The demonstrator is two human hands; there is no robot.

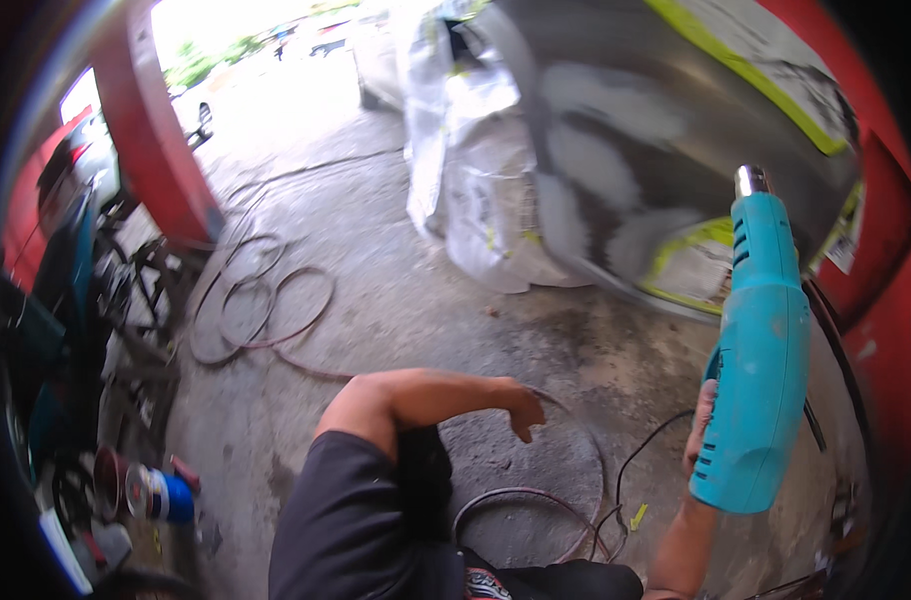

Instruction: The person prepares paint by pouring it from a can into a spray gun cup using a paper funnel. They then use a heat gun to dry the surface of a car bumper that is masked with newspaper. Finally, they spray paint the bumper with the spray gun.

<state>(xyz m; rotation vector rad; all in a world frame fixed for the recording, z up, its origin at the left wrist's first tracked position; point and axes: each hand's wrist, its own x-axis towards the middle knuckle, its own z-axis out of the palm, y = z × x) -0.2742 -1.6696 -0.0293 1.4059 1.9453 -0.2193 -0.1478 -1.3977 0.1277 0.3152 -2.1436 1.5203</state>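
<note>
My right hand [703,425] is wrapped round the handle of a teal heat gun [761,370], whose body hides most of the fingers. The gun's metal nozzle [750,181] points away from me, up at the far right. Beyond it is a grey vehicle panel [626,150] with pale, sanded-looking patches. Masking paper with yellow-green tape [701,262] borders the panel's lower edge. My left arm is bent across my front. Over the floor hangs my left hand [525,410], fingers loosely drooping and nothing visible in them.
White plastic sheeting [481,190] drapes beside the panel to the floor. A hose [311,325] lies in loops across the concrete, and a black cord [631,455] runs near my right arm. Tins [156,495] stand at left by a stand. A red pillar [156,130] rises behind.
</note>
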